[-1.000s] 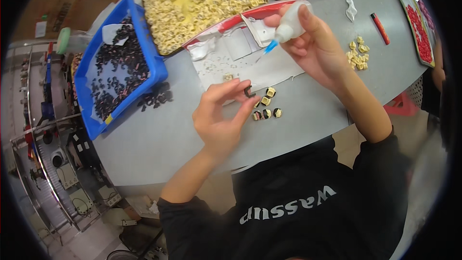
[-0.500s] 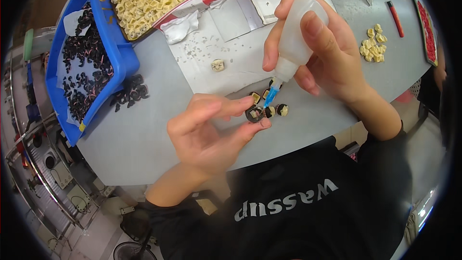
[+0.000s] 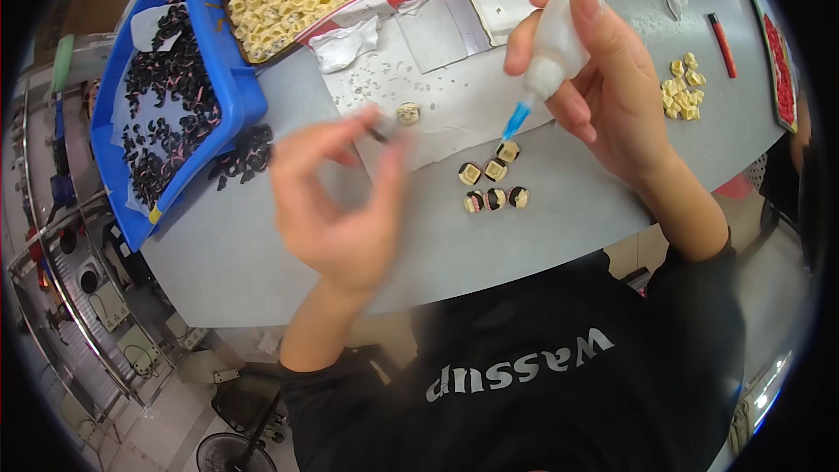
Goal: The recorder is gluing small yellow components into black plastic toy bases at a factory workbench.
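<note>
My right hand (image 3: 620, 79) grips a translucent white squeeze bottle (image 3: 559, 39), tilted nozzle-down. Its blue needle tip (image 3: 516, 121) hangs just above a group of small cream-and-black pieces (image 3: 495, 170) on the grey table. My left hand (image 3: 336, 197), smeared by motion, pinches a small dark piece (image 3: 382, 134) between thumb and finger; its exact shape is blurred. Just beyond those fingertips, a single cream piece (image 3: 408, 114) lies on a white sheet (image 3: 437, 131). In front of the group sits a short row of similar black-and-cream pieces (image 3: 495, 199).
At the left stands a blue bin (image 3: 229, 96) of black curved pieces, some spilled beside it. A tray of cream pieces (image 3: 280, 13) lies at the back. To the right are a loose cream pile (image 3: 683, 92), a red marker (image 3: 723, 45) and a tray of red pieces (image 3: 778, 61).
My left hand has left the pieces near the nozzle and moved left and away from me with a small dark piece. The bottle has risen slightly to the right, off the pieces.
</note>
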### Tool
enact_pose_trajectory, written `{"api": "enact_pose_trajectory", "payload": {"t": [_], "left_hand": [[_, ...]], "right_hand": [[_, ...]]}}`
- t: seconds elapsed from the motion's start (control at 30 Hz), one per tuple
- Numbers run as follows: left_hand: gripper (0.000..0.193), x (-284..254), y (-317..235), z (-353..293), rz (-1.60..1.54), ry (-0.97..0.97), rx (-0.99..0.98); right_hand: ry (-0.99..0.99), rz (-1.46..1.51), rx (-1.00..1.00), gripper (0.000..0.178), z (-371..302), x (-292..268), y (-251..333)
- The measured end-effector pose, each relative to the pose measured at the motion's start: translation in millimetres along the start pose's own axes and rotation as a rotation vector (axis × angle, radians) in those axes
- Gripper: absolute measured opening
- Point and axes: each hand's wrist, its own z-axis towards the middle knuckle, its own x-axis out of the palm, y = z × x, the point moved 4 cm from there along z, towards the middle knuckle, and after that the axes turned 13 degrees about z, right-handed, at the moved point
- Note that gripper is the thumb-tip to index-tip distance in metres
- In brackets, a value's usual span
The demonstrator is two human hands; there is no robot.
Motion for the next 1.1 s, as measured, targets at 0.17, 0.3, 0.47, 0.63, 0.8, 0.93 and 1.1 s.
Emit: {"api": "enact_pose_trajectory", "payload": {"t": [0.17,0.3,0.47,0.63,0.8,0.93,1.1], "left_hand": [[0.022,-30,18,31,0.589,-0.049,-0.159],[0.027,-19,12,33,0.850,-0.117,0.272],[0.025,-36,10,31,0.860,-0.222,0.260],[0.016,-74,1,32,0.777,-0.240,-0.062],[0.015,-88,25,3,0.779,-0.050,-0.149],[0.023,-106,41,-14,0.855,-0.143,-0.217],[0.021,-122,73,-21,0.790,-0.185,-0.326]], "right_hand": [[-0.070,0.081,-0.039,0.038,3,-4,11],[-0.026,0.141,-0.063,0.038,1,-5,14],[-0.021,0.173,-0.106,0.038,-2,-2,20],[-0.059,0.212,-0.112,0.037,-2,-6,25],[-0.040,0.268,-0.074,0.036,-3,-9,23],[-0.054,0.253,-0.057,0.035,-4,-8,24],[-0.032,0.291,-0.068,0.039,-3,-6,22]]}}
